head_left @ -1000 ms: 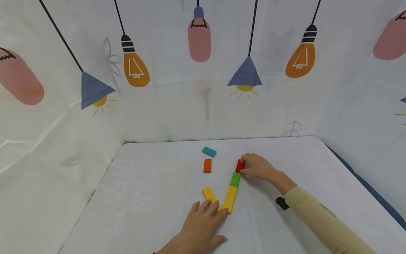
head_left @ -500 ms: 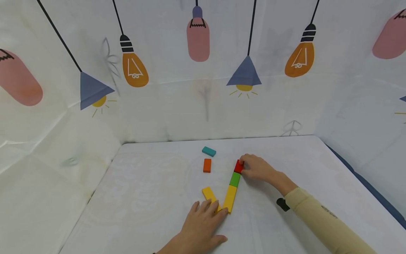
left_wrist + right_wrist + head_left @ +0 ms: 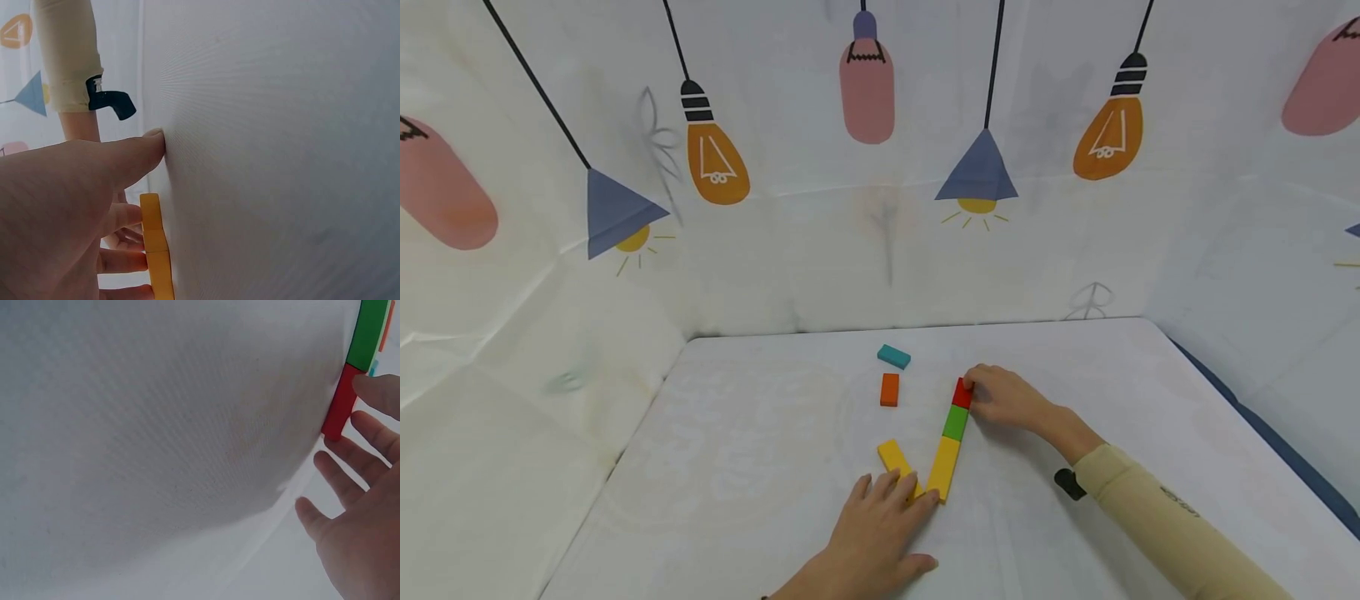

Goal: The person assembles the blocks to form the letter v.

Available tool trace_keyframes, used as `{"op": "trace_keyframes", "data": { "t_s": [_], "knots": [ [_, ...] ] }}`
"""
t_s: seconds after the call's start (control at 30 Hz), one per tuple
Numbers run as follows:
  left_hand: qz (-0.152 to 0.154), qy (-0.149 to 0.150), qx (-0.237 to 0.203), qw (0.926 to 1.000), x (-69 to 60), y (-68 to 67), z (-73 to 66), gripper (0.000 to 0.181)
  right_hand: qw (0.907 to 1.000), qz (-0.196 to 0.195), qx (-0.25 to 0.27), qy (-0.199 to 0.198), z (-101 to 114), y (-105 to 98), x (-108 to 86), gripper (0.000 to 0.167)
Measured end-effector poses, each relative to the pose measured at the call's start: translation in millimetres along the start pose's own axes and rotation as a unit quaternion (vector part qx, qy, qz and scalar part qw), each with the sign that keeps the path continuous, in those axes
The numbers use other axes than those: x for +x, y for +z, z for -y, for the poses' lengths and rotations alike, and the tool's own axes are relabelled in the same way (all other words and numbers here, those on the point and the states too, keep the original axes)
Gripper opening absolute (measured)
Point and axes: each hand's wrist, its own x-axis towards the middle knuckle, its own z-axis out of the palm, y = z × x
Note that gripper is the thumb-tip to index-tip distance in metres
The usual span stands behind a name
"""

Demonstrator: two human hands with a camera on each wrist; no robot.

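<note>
2 yellow strips (image 3: 943,468) form a V on the white worktop (image 3: 760,467); your left grip (image 3: 877,533), fingers straight and slightly spread, touches them near the V's tip. Your right grip (image 3: 1009,398) pinches the red block (image 3: 959,392) between thumb and fingertips. It lies end to end with the green block (image 3: 956,423), which meets the right strip's far end. Left of the red block, the orange block (image 3: 890,390) and teal block (image 3: 893,357) lie near each other, apart from that row.

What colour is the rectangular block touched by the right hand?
Red; the right wrist view shows this block best.
</note>
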Motion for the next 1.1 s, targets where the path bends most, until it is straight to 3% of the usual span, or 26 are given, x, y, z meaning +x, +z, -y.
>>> {"op": "trace_keyframes", "data": {
  "t_s": [0.6, 1.1],
  "knots": [
    [-0.009, 0.001, 0.005, 1.0, 0.3, 0.5, 0.0, 0.07, 0.9999, 0.01, -0.003, 0.005, 1.3, -0.2, -0.5, 0.024],
    [0.003, -0.001, 0.004, 1.0, 1.4, -1.6, 0.0, 0.07, 0.9999, 0.006, -0.013, -0.003, 2.0, -1.7, -0.6, 0.023]
  ]
}}
